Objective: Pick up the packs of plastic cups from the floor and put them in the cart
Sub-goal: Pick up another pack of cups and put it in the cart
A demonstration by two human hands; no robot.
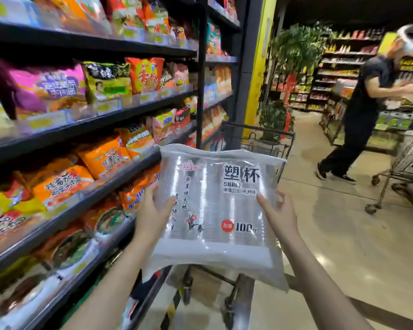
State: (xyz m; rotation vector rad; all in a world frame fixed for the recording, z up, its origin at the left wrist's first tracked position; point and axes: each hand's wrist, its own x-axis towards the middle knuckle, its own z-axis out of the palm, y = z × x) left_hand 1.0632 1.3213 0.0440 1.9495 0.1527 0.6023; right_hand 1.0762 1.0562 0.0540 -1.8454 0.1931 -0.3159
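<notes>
A clear pack of plastic cups (215,210), printed with black characters and a red dot, is held up in the middle of the head view. My left hand (150,216) grips its left edge, thumb on the front. My right hand (278,215) grips its right edge the same way. The pack hangs above the dark wire cart (260,141), whose far rim shows behind the pack and whose lower frame shows below it.
Shelves (93,120) packed with noodle bags run along the left, close to the cart. A person in dark clothes (360,120) stands at the right beside a second cart (401,163). Beige floor (332,234) lies open to the right.
</notes>
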